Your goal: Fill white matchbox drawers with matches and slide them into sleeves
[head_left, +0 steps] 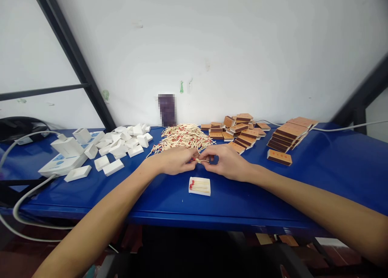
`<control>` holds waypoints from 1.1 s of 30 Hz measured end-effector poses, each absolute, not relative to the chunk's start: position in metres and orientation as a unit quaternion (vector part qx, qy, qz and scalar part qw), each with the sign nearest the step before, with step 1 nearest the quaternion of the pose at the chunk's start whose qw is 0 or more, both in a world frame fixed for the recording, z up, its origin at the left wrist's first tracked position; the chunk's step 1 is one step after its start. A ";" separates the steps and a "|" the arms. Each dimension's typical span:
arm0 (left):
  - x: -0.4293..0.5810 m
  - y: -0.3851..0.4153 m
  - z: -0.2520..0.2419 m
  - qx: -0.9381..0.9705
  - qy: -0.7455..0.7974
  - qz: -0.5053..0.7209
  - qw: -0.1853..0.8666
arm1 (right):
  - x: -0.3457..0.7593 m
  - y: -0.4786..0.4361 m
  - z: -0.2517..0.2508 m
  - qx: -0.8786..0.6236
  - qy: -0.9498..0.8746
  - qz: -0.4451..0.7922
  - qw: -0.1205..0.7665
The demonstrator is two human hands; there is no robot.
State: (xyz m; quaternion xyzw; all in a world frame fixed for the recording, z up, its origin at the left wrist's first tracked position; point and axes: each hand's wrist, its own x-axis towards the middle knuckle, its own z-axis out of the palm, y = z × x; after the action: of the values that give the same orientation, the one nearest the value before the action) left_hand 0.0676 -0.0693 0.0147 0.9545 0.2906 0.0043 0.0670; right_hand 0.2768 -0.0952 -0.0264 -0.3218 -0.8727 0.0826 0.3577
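Note:
My left hand (178,160) and my right hand (226,161) meet in front of a heap of red-tipped matches (184,137). Between their fingertips is a small bunch of matches (198,160), pinched from both sides with the red heads toward the left. How many sticks are in the bunch I cannot tell. Just below the hands, toward the table's front edge, lies a white matchbox tray (200,192). Several matches rest in it, heads to the left.
Loose white trays (113,167) lie in a pile at the left, beside a power strip (65,163) with plugs and cables. Brown matchbox sleeves (239,128) are heaped behind my right hand. Stacked matchboxes (286,134) stand farther right on the blue table (242,207).

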 end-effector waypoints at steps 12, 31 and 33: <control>0.064 -0.097 0.035 0.949 0.254 -0.035 0.186 | 0.269 -0.138 -0.018 -0.274 -0.884 0.116 0.360; 0.061 -0.088 0.023 0.929 0.231 -0.015 0.288 | 0.271 -0.137 -0.016 -0.248 -0.931 0.067 0.258; 0.061 -0.088 0.022 0.926 0.228 -0.016 0.299 | 0.271 -0.137 -0.015 -0.261 -0.931 0.079 0.241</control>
State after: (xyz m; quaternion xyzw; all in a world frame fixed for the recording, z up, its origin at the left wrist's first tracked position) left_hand 0.0605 -0.0876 0.0220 0.9265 0.2278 -0.0163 0.2992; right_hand 0.2707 -0.1372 -0.0146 -0.2607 -0.9314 0.0792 0.2414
